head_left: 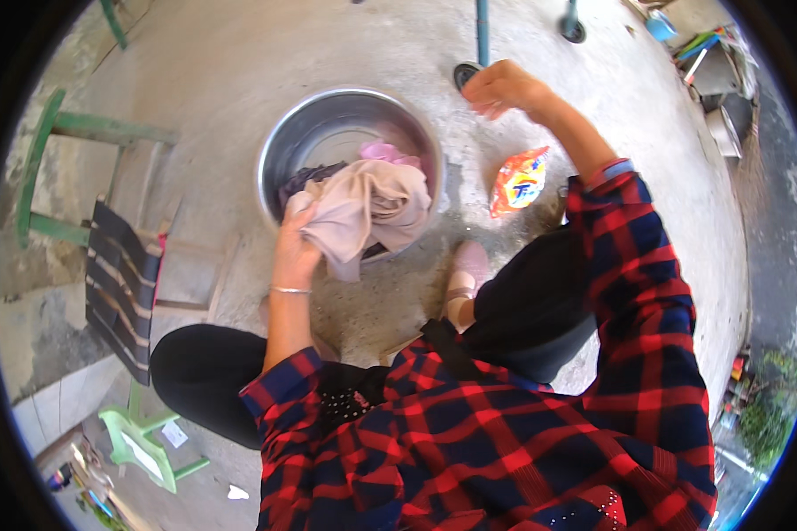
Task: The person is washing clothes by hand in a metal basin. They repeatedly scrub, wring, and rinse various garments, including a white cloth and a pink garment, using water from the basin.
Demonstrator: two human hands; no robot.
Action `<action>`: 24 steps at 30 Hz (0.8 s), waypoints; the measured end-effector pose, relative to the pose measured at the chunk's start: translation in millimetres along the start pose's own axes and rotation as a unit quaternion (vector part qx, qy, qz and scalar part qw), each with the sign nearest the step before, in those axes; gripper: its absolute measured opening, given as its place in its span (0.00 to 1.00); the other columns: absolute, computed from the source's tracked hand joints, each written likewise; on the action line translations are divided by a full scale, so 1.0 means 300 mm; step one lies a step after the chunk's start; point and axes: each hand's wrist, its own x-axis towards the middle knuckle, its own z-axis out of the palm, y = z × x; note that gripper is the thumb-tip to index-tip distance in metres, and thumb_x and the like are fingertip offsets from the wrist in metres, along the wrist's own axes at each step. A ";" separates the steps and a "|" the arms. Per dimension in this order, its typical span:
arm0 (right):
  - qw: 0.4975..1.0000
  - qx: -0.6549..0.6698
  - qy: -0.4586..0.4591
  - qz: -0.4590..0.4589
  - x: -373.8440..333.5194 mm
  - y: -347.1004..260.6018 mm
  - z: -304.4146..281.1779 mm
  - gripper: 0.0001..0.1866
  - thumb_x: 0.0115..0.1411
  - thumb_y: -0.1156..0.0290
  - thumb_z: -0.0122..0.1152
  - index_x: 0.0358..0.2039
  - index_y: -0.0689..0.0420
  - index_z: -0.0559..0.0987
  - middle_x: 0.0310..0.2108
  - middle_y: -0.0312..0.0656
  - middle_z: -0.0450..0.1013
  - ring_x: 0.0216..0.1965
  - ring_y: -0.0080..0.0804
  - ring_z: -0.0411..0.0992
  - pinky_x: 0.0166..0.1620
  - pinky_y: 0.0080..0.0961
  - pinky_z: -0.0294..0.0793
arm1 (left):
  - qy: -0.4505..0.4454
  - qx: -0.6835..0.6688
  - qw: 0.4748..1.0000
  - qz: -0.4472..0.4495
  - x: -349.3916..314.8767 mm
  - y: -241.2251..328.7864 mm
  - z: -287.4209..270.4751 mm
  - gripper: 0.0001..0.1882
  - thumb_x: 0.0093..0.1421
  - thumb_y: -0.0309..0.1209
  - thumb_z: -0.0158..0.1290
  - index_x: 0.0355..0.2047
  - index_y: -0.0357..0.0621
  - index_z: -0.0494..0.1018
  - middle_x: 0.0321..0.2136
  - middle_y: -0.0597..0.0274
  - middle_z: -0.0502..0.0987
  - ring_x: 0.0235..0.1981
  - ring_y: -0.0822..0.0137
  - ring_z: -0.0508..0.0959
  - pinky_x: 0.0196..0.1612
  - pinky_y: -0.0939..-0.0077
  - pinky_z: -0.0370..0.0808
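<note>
A round metal basin (pixel 274 133) stands on the concrete floor in front of me. Bunched beige cloth (pixel 363 199) rises out of it and hangs over its near rim. Closed on the left edge of this cloth is my left hand (pixel 297 246), with a bracelet at the wrist. Behind the cloth in the basin lie a pink piece (pixel 388 152) and a dark, patterned piece of fabric (pixel 310 177). My right hand (pixel 507 89) is raised to the right of the basin, fingers loosely bent and apart, holding nothing. An orange-and-white plastic packet (pixel 520 181) lies on the floor below it.
A green-framed chair with a dark strapped back (pixel 119 274) stands at left, and a light green stool (pixel 142 447) lower left. Beyond my right hand is a wheeled blue-green leg (pixel 483 35). Buckets (pixel 724 128) and a broom (pixel 753 146) line the far right.
</note>
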 end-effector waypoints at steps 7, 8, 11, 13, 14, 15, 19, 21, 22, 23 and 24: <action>0.950 -0.169 0.123 0.231 -0.315 0.620 -0.162 0.11 0.49 0.65 0.64 0.16 0.57 0.80 0.13 0.39 0.73 0.13 0.25 0.69 0.17 0.26 0.69 | -0.031 0.044 0.998 0.039 -0.086 0.040 0.142 0.12 0.62 0.24 0.53 0.47 0.39 0.72 0.47 0.54 0.76 0.51 0.61 0.75 0.58 0.62 0.70; 0.942 -0.142 0.167 0.253 -0.341 0.726 -0.106 0.08 0.48 0.66 0.66 0.22 0.57 0.84 0.14 0.40 0.74 0.14 0.23 0.70 0.19 0.26 0.70 | -0.035 0.035 0.998 0.038 -0.081 0.040 0.148 0.12 0.62 0.25 0.52 0.47 0.39 0.72 0.48 0.54 0.76 0.52 0.61 0.74 0.59 0.62 0.69; 0.936 -0.143 0.240 0.211 -0.297 0.994 0.085 0.09 0.52 0.63 0.64 0.32 0.50 0.86 0.24 0.46 0.79 0.26 0.40 0.78 0.34 0.36 0.76 | -0.032 0.033 0.999 0.016 -0.097 0.049 0.181 0.13 0.64 0.27 0.51 0.48 0.40 0.71 0.48 0.55 0.75 0.53 0.61 0.73 0.60 0.61 0.68; 0.917 -0.260 0.278 0.118 -0.253 1.062 0.166 0.12 0.55 0.64 0.58 0.38 0.48 0.85 0.29 0.47 0.79 0.31 0.47 0.78 0.37 0.42 0.76 | -0.012 0.056 0.998 0.021 -0.099 0.047 0.186 0.13 0.64 0.27 0.50 0.49 0.40 0.70 0.49 0.54 0.75 0.53 0.60 0.73 0.60 0.61 0.68; 0.896 -0.308 0.290 0.131 -0.230 0.998 0.190 0.12 0.56 0.65 0.54 0.38 0.49 0.83 0.31 0.50 0.78 0.34 0.51 0.77 0.38 0.46 0.75 | -0.003 0.067 0.998 0.022 -0.098 0.044 0.189 0.13 0.65 0.28 0.49 0.49 0.40 0.70 0.49 0.53 0.75 0.53 0.60 0.73 0.60 0.61 0.68; 0.882 -0.346 0.282 0.152 -0.200 1.015 0.192 0.12 0.56 0.65 0.54 0.36 0.50 0.83 0.30 0.50 0.78 0.34 0.52 0.77 0.37 0.46 0.75 | 0.009 0.067 0.998 0.018 -0.099 0.041 0.191 0.14 0.64 0.27 0.50 0.49 0.38 0.70 0.50 0.53 0.74 0.54 0.60 0.72 0.60 0.61 0.67; 0.824 -0.449 0.282 0.198 -0.098 1.068 0.191 0.10 0.57 0.64 0.53 0.30 0.52 0.81 0.28 0.49 0.78 0.34 0.50 0.78 0.36 0.46 0.76 | 0.051 0.053 0.997 -0.002 -0.096 0.031 0.209 0.17 0.63 0.28 0.50 0.51 0.35 0.68 0.53 0.52 0.72 0.56 0.58 0.71 0.62 0.60 0.64; 0.805 -0.465 0.300 0.212 -0.088 1.078 0.187 0.10 0.58 0.64 0.53 0.31 0.51 0.82 0.29 0.48 0.79 0.34 0.49 0.79 0.36 0.45 0.76 | 0.054 0.031 0.998 -0.020 -0.078 0.019 0.219 0.18 0.63 0.28 0.50 0.53 0.34 0.67 0.54 0.51 0.71 0.56 0.57 0.70 0.62 0.60 0.64; 0.813 -0.457 0.259 0.252 -0.058 1.053 0.183 0.12 0.59 0.62 0.53 0.31 0.51 0.83 0.31 0.47 0.79 0.35 0.47 0.79 0.36 0.44 0.77 | 0.058 0.016 0.998 -0.021 -0.086 0.022 0.220 0.19 0.64 0.28 0.50 0.53 0.34 0.67 0.54 0.51 0.71 0.56 0.57 0.70 0.63 0.60 0.64; 0.810 -0.455 0.258 0.263 -0.039 1.098 0.183 0.13 0.58 0.60 0.54 0.30 0.52 0.84 0.31 0.48 0.80 0.36 0.47 0.79 0.37 0.44 0.78 | 0.062 0.000 0.998 -0.022 -0.091 0.023 0.221 0.19 0.64 0.28 0.50 0.54 0.34 0.67 0.54 0.50 0.71 0.56 0.57 0.70 0.63 0.60 0.64; 0.809 -0.467 0.247 0.259 -0.028 1.095 0.184 0.13 0.58 0.61 0.54 0.30 0.53 0.83 0.31 0.49 0.79 0.35 0.48 0.79 0.37 0.44 0.78 | 0.060 -0.008 0.998 -0.018 -0.093 0.022 0.211 0.19 0.64 0.28 0.49 0.54 0.34 0.67 0.55 0.49 0.71 0.56 0.57 0.70 0.63 0.60 0.64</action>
